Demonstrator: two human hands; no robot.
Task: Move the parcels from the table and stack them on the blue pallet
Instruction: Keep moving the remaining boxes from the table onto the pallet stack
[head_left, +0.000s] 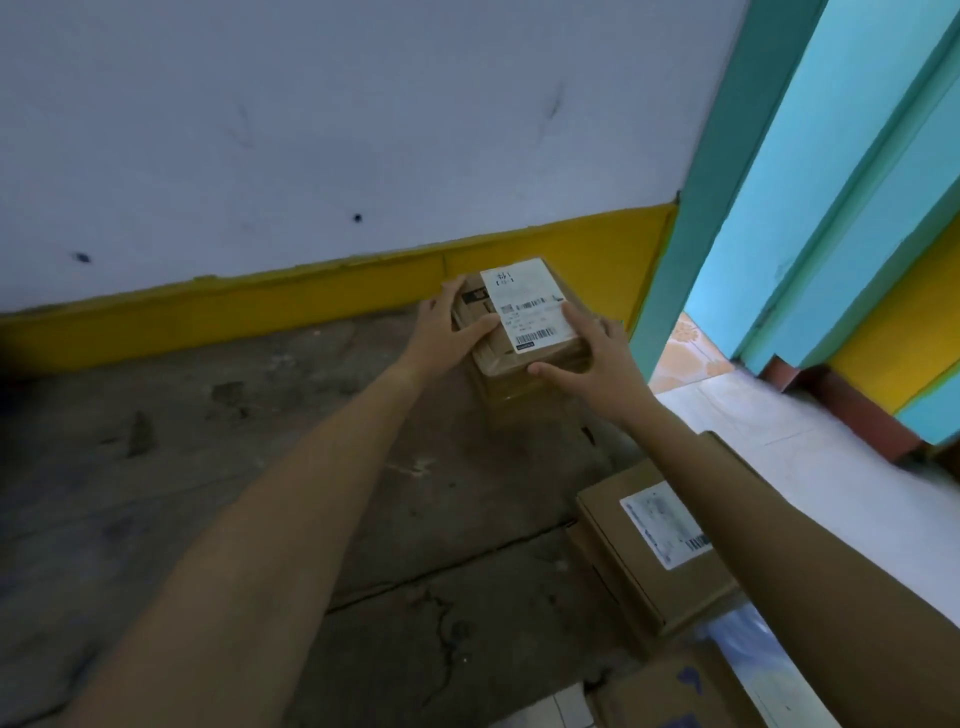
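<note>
small parcel: brown cardboard, taped, white shipping label on top face. held out in front, close to the yellow skirting and just left of the teal door frame, directly over a second brown box; cannot tell whether resting on it or just above. judged light and stiff: compact, square-edged, no sag or dent visible. tape and label likely slick, bare cardboard sides better for friction. best hold judged to be opposite side faces, palms square, thumbs on top to stop tilt. left hand clasps the left side, fingers curled over the far edge, thumb laid across the top. right hand clasps the right near corner, forefinger lying on the label, thumb along the near face, remaining fingers wrapped round the right side. parcel thus sits between the two palms, top face mostly uncovered. larger labelled parcel nearer, low right, well apart from both hands.
</note>
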